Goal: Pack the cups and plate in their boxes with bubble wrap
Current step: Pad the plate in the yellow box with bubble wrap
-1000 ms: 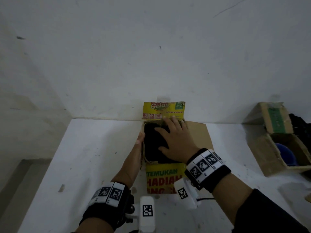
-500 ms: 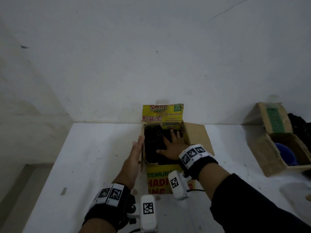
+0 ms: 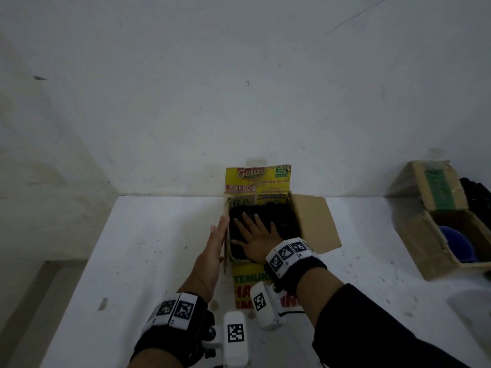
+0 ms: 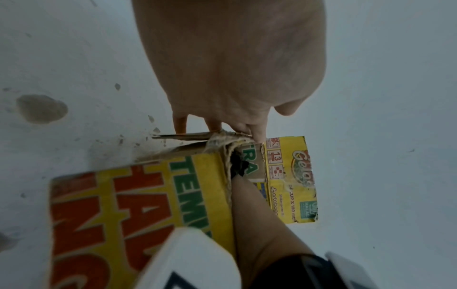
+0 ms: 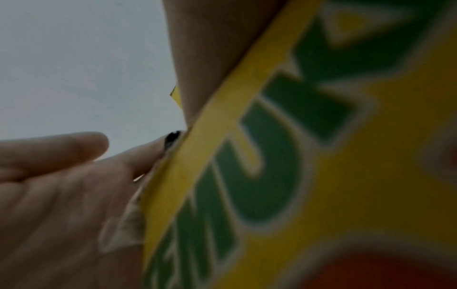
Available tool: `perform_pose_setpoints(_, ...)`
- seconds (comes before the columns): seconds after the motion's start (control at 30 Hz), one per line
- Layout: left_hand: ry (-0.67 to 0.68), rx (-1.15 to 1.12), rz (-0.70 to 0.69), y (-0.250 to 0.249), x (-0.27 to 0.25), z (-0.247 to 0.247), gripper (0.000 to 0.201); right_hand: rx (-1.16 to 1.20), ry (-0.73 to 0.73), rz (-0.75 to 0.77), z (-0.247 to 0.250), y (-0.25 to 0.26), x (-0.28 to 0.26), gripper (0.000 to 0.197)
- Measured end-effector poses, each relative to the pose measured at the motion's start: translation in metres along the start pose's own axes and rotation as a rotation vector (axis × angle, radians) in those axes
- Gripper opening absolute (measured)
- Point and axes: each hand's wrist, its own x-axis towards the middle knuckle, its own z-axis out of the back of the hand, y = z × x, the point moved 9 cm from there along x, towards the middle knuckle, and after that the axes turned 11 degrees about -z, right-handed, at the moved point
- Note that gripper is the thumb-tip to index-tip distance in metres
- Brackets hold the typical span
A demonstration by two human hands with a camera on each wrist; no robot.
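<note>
Left hand (image 3: 214, 251) flat, fingers straight and together; right hand (image 3: 255, 241) spread flat, palm down

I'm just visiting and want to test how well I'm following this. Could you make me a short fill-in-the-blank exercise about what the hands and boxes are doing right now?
1. The right hand presses flat on dark material inside the ____ printed box.
2. The left hand rests against the outside of that box's ____ wall.
3. The brown box at the far right holds something ____ in colour.
4. Both boxes stand on a ____ table.

Missing words: yellow; left; blue; white
</note>
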Motion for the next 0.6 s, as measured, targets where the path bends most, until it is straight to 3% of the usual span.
perform_pose_setpoints(0.1,-0.022,0.036,-0.001,-0.005,0.000,0.000,0.066,0.031,0.033,0.042,0.007,0.001,-0.006,0.061)
perform_pose_setpoints(0.2,-0.036,0.095,-0.019,-0.015,-0.002,0.005,0.057,0.135,-0.042,0.127,0.036,-0.007,-0.030,0.052)
perform_pose_setpoints(0.3,-0.146,0.125,-0.040,-0.014,-0.003,0.021,0.042,0.232,-0.375,0.186,0.085,-0.032,-0.068,0.033)
perform_pose_setpoints(0.4,-0.245,0.132,0.085,0.008,-0.011,0.035,0.046,0.240,-0.712,0.036,0.113,-0.085,-0.098,0.032)
perform_pose_setpoints(0.43,-0.256,0.115,0.148,0.017,-0.014,0.037,0.051,0.350,-0.705,-0.065,0.111,-0.110,-0.101,0.037)
perform_pose_setpoints(0.5,-0.283,0.082,0.224,0.029,-0.018,0.041,0.057,0.671,-0.503,-0.275,0.087,-0.157,-0.097,0.054)
perform_pose_setpoints(0.57,-0.342,0.066,0.228,0.029,-0.016,0.047,0.051,0.983,-0.300,-0.332,0.060,-0.173,-0.096,0.062)
perform_pose_setpoints(0.6,-0.387,0.092,0.201,0.022,-0.016,0.051,0.043,1.112,-0.277,-0.315,0.054,-0.176,-0.097,0.062)
